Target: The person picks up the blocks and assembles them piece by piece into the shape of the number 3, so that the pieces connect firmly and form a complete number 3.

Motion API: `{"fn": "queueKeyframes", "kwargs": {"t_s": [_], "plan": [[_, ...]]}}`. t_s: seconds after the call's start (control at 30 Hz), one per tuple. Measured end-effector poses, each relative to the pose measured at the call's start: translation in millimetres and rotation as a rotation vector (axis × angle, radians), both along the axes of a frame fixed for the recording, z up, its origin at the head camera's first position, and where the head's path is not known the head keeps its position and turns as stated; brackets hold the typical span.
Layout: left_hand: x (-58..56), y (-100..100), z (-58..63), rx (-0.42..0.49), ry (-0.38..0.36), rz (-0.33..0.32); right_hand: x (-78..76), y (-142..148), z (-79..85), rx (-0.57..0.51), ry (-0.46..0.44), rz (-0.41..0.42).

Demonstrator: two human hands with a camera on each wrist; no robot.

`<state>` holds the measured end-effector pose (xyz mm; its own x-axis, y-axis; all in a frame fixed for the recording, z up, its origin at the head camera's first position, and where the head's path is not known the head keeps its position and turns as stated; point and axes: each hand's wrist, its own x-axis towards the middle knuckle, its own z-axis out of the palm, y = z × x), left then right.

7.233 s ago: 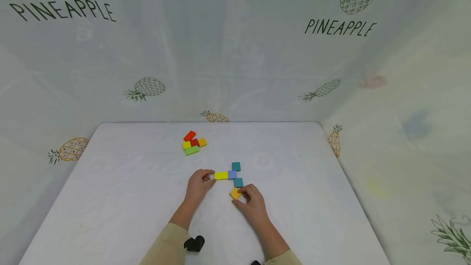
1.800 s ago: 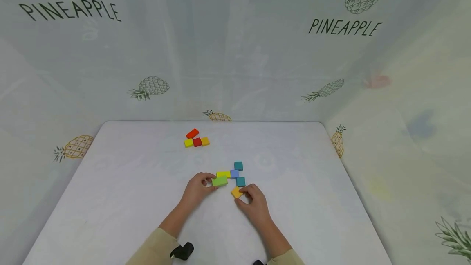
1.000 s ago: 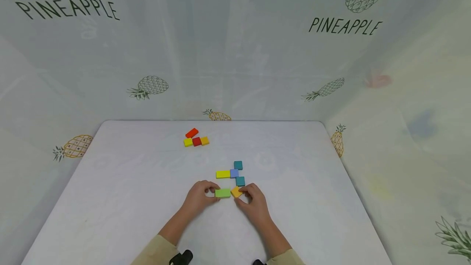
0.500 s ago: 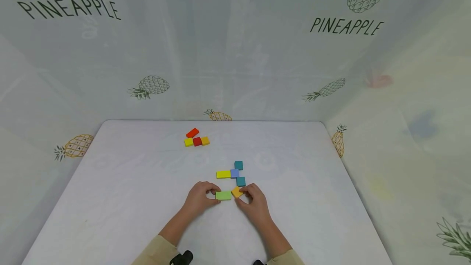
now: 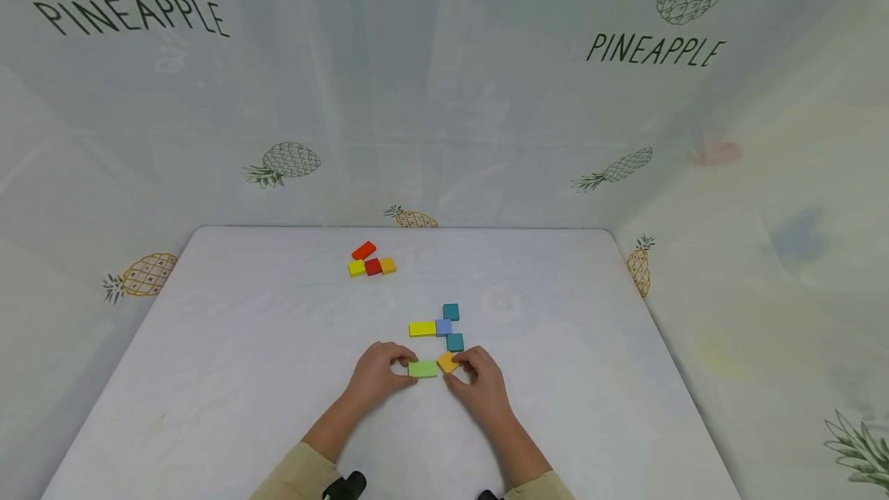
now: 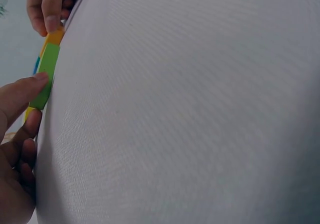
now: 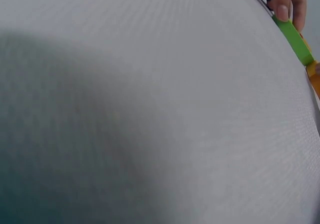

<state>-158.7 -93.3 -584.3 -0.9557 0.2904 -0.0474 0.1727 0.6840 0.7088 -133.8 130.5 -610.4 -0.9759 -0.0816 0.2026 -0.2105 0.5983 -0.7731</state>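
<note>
My left hand (image 5: 378, 371) pinches a light green block (image 5: 423, 369) at its left end, thumb on the near side and fingers on the far side. The same green block (image 6: 46, 76) lies low on the cloth in the left wrist view. My right hand (image 5: 479, 384) holds an orange block (image 5: 447, 362) between thumb and fingertips, turned at an angle, its left corner right by the green block's right end. Just beyond the orange block lies a teal block (image 5: 454, 342). A periwinkle block (image 5: 444, 327), a yellow block (image 5: 422, 329) and another teal block (image 5: 451, 312) adjoin it.
Farther back on the white table (image 5: 229, 346) sits a small group: an orange-red block (image 5: 363, 251), a yellow block (image 5: 357, 268), a red block (image 5: 373, 267) and an orange block (image 5: 388, 265). A pineapple-print curtain (image 5: 444, 83) rises behind the table.
The green block left the far group in my left hand and came toward me, past the yellow block, to beside the held orange block. My right hand has kept its hold. Little differs since half a second ago.
</note>
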Motion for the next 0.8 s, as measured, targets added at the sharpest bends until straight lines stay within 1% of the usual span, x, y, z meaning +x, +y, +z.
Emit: {"fn": "queueKeyframes", "kwargs": {"t_s": [0.3,0.57,0.63,0.7,0.8], "plan": [[-1.5,0.4,3.3,-0.006,-0.021,-0.008,-1.1,0.4,0.7,-0.002,-0.009,-0.004],[-2.5,-0.8,2.4,-0.008,-0.023,-0.010,-1.4,0.6,-0.1,0.002,-0.001,-0.001],[-4.0,-1.9,2.3,0.013,-0.051,0.002,-1.5,0.5,-0.4,0.003,0.004,-0.001],[-7.0,-4.1,3.1,0.057,-0.085,0.019,-1.3,0.3,-0.7,0.000,0.004,-0.001],[-14.3,-9.5,5.7,0.122,-0.122,0.069,-0.4,0.0,-0.2,-0.002,0.001,-0.003]]}}
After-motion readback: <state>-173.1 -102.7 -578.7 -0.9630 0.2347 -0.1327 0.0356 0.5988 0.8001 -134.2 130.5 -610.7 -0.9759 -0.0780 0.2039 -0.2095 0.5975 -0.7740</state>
